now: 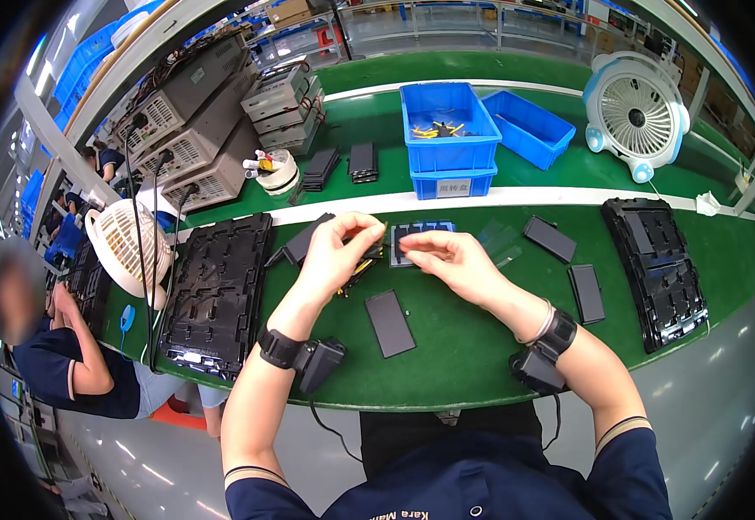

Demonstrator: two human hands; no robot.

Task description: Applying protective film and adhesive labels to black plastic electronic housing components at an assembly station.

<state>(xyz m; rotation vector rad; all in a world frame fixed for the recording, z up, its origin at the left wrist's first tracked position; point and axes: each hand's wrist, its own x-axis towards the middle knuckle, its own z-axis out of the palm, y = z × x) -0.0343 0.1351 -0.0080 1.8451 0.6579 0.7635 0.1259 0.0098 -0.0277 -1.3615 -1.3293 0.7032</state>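
Above the middle of the green bench, my left hand [340, 248] has thumb and forefinger pinched together; whatever is between them is too small to make out. My right hand [458, 263] faces it, fingers bent and a little apart, with nothing visible in them. Its fingertips overlap a small blue-framed tray [436, 228] with dark contents. Slim yellow and black pieces [358, 276] lie under my left hand, partly hidden by it. A flat black rectangular block [390, 324] rests nearer to me, between my forearms. Another black block [310, 240] lies partly behind my left hand.
Black moulded trays stand at left [215, 295] and right [654, 273]. Two black blocks [550, 239] [586, 294] and clear film [500, 243] lie right of centre. Behind are blue bins [449, 156], a fan [635, 117] and stacked grey instruments [178, 130]. A co-worker [91, 364] sits left.
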